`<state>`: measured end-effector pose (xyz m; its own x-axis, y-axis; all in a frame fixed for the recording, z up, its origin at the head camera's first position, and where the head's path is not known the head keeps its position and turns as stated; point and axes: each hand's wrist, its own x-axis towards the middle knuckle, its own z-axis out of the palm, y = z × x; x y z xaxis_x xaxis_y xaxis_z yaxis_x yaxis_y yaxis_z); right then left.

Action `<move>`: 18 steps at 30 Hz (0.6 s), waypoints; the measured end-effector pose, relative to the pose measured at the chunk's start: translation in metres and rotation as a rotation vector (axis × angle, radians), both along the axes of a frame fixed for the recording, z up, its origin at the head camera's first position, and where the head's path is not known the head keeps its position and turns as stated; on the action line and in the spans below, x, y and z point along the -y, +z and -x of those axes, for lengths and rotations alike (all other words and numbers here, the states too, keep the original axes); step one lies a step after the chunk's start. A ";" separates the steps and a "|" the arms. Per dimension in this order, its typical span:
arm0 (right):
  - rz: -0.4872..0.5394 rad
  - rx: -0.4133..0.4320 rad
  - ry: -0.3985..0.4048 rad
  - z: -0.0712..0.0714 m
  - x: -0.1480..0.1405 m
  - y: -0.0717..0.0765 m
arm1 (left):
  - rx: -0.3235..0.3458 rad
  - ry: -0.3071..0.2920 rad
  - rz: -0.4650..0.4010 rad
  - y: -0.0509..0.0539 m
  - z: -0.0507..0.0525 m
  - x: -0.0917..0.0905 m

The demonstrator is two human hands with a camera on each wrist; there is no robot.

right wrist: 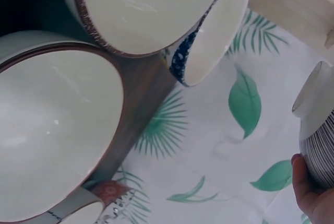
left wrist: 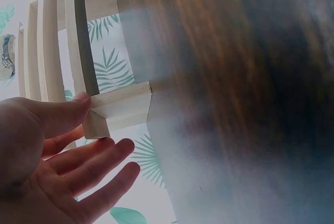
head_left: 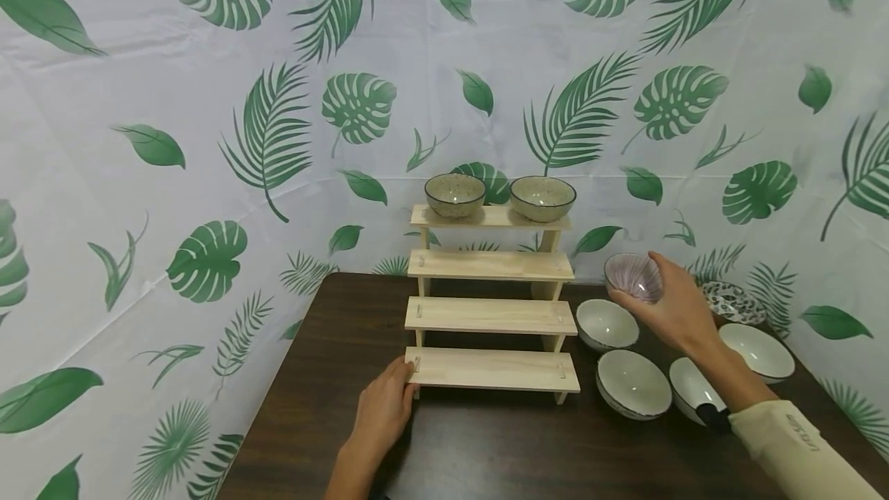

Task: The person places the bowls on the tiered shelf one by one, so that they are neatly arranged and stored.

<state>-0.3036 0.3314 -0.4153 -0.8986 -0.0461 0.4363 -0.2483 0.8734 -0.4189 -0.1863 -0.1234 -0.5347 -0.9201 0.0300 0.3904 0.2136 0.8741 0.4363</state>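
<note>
A small purple-striped bowl is gripped by my right hand, raised over the bowls at the right. The right wrist view shows its striped outside and pale foot at the right edge. My left hand pinches the left end of the lowest step of a four-tier wooden display stand. In the left wrist view, the thumb lies on the board and the other fingers spread below. Two speckled bowls, one left and one right, sit on the top tier.
Right of the stand, several bowls are on the dark table: a pale bowl, a larger one, one partly under my right wrist, a white one and a patterned one. A leaf-print cloth hangs behind.
</note>
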 end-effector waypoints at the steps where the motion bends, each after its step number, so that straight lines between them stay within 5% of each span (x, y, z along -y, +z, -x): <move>1: -0.002 0.000 -0.001 0.000 0.001 0.001 | -0.001 0.000 -0.002 0.000 0.000 0.000; 18: -0.010 -0.033 0.041 -0.001 0.023 0.012 | -0.013 -0.010 -0.019 0.000 0.000 0.001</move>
<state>-0.3024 0.3087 -0.4034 -0.8810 -0.0872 0.4650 -0.2977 0.8660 -0.4016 -0.1863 -0.1240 -0.5346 -0.9147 0.0319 0.4029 0.2281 0.8636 0.4496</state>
